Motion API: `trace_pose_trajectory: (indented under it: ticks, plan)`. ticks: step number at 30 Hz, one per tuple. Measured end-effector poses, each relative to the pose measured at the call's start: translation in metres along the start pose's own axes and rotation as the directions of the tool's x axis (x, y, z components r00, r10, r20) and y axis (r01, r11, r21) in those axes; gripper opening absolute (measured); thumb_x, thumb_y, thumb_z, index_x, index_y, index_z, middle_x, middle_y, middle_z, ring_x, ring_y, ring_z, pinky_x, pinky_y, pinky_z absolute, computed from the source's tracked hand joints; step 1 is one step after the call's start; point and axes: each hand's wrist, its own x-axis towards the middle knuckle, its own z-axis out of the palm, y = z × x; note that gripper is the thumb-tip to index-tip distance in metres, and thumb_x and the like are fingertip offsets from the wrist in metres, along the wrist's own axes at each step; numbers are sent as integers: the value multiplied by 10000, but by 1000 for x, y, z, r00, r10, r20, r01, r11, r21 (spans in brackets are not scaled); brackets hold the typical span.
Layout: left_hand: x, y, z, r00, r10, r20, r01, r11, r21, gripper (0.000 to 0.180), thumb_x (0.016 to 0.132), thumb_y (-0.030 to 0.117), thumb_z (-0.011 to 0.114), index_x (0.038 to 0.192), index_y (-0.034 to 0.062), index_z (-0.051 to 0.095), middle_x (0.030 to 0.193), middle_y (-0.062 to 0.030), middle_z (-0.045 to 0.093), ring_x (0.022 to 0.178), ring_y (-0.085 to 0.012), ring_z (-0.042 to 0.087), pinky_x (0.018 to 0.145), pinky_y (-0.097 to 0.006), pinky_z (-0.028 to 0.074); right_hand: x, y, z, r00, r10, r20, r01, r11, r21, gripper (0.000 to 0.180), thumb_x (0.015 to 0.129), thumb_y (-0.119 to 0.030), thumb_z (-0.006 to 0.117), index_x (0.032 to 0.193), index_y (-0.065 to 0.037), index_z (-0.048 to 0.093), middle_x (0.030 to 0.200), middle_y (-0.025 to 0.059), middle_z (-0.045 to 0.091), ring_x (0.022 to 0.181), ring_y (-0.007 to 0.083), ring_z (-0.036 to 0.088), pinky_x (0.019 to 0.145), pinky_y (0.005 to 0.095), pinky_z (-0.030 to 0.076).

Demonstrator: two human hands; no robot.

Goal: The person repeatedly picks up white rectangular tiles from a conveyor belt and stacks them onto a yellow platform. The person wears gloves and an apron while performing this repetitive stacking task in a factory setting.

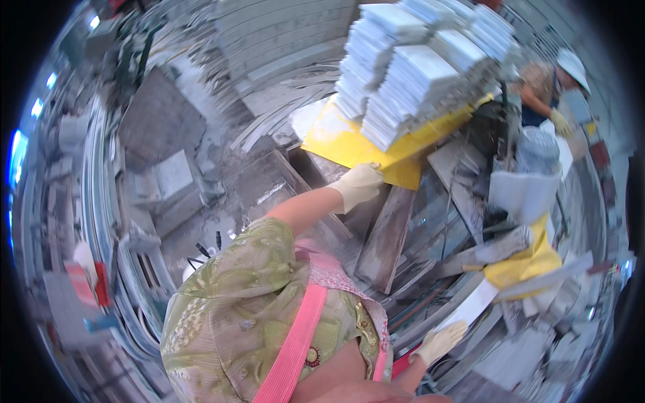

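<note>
My left hand (359, 187), in a cream glove, is closed on the near edge of a yellow sheet (342, 146). On that sheet rest tall stacks of thin white stone slabs (416, 70). Lower right, my right hand (440, 341), gloved alike, lies with fingers stretched out against a long white strip (471, 305). The strip's far end meets a second, crumpled yellow sheet (527, 258). How much of the strip lies beneath my right hand is hidden.
Below the stacks stands a dark wooden board (386, 238). A white bucket-like container (524, 191) is at right, and beyond it a co-worker in a white hard hat (572, 67) bends over. Offcuts (517, 356) litter the lower right; a brown panel (161, 117) leans at left.
</note>
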Motion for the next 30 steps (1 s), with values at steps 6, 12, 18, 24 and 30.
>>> trace_pose_trajectory:
  ticks: [6,12,18,24,30]
  plan:
    - [-3,-6,21,1000,0,-23,-2,996,-93,236,803,193,660,909,-6,730,1054,-174,717,1258,-387,580,1167,-457,398,8,28,-48,995,42,94,-81,881,466,790,919,-385,690,1504,66,408,1467,281,522,1331,398,535,1141,463,401]
    - [-3,-15,10,992,120,35,-119,992,-45,244,812,211,658,917,-3,711,1026,-178,709,1175,-393,612,1062,-453,461,47,14,-121,935,69,347,-349,343,872,607,996,-460,639,1215,106,650,1060,239,720,895,270,716,756,405,574]
    - [-20,-13,-55,985,-68,-159,-21,864,-503,320,877,314,662,915,-4,670,900,-196,696,884,-412,666,780,-505,535,46,-201,-218,981,-194,-11,-27,-195,980,515,1074,-382,536,1287,76,636,1182,151,698,1006,200,660,886,353,524]
    - [-39,-65,-86,954,-259,151,288,653,-701,486,950,410,645,1308,85,595,859,-171,687,792,-352,706,738,-478,571,28,-397,-297,911,-341,-230,-4,-567,824,363,1079,-288,557,1203,42,647,1114,96,685,950,157,626,861,337,515]
    - [-34,-78,-75,935,-302,184,354,768,-534,483,980,382,616,1297,18,611,1039,-219,699,974,-358,699,838,-440,541,39,-457,-291,891,-453,11,234,482,844,476,934,-405,636,1321,-129,604,1158,231,715,1052,407,690,886,505,549]
